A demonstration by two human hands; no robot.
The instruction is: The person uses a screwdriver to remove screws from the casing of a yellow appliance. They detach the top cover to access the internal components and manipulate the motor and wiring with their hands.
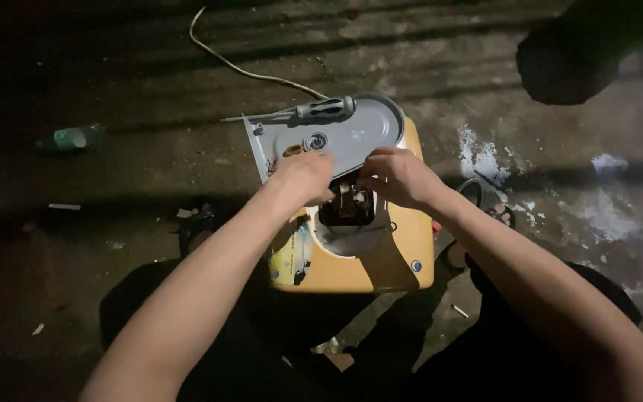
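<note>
I see a yellow-orange housing (396, 260) with a white inner opening and a dark, black-brown motor (347, 207) inside it. A pale grey cover plate (359, 134) lies across its far edge, and on that a screwdriver (321, 110) with a grey-and-black handle. A small blue dot marks the housing's near right corner. The floor (150, 74) is dark grey-brown with white patches; a green bottle (68, 139) lies there, and a cream cord (240, 68).

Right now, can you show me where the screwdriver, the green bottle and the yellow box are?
screwdriver (327, 109): head view, on its grey and black handle.
green bottle (68, 139): head view, on the middle of its body.
yellow box (403, 246): head view, on its bare yellow top.
</note>
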